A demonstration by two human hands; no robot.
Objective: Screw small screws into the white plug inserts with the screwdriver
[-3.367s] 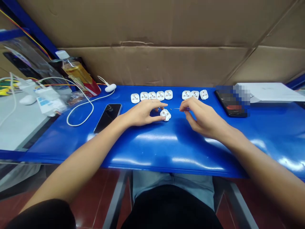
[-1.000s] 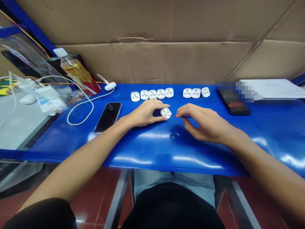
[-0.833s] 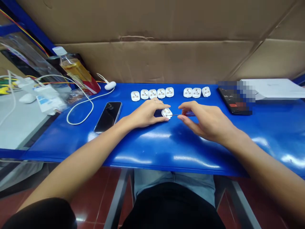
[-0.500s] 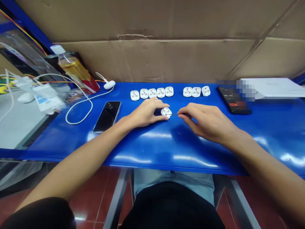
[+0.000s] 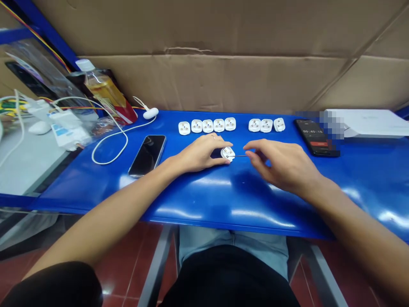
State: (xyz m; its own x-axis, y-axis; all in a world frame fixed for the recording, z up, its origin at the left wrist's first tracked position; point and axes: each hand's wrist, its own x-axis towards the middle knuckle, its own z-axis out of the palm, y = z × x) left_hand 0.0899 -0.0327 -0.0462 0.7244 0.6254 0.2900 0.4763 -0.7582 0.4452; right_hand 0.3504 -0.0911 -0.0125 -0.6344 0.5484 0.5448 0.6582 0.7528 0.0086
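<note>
My left hand (image 5: 200,154) is shut on a small white plug body (image 5: 228,153), its fingers over the top and its thumb along the near side. A thin metal screwdriver shaft (image 5: 241,155) runs from the plug's right side into my right hand (image 5: 283,164). The fingers of that hand curl around the shaft's far end and hide the handle. Behind my hands stand a row of several white plug bodies (image 5: 207,125) and a shorter row of 3 more (image 5: 266,125).
A black smartphone (image 5: 147,155) lies left of my hands, and a white cable (image 5: 110,147) loops beside it. A phone showing a timer (image 5: 316,137) lies at right, next to a white box (image 5: 367,123). Cardboard (image 5: 217,81) lines the back of the blue table (image 5: 207,200).
My right hand has shifted slightly right, and the red screwdriver handle seen earlier is now hidden. The left hand stays on the plug, and the whole view has shifted slightly.
</note>
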